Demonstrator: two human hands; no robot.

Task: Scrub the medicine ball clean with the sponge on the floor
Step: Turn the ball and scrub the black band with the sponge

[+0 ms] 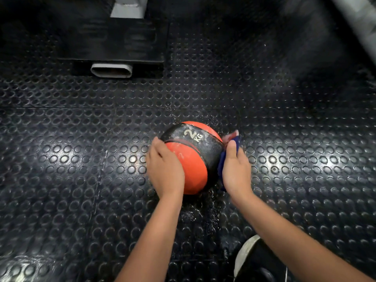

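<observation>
Studded black floor (81,180) bears the ball (193,155) — left hand (164,171) cups it open-palmed, right hand (236,171) presses the gripped sponge (232,138) against its side.

We see both forearms reaching fwd; left hand (164,169) flat, fingers together; right hand (236,171) curled, thumb up.

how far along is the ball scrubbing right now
Partly done: the medicine ball looks wet and streaked on its black band, with droplets on the studded floor. In hand: the left hand steadies it while the right hand presses the sponge against its side. The underside cannot be judged.
</observation>
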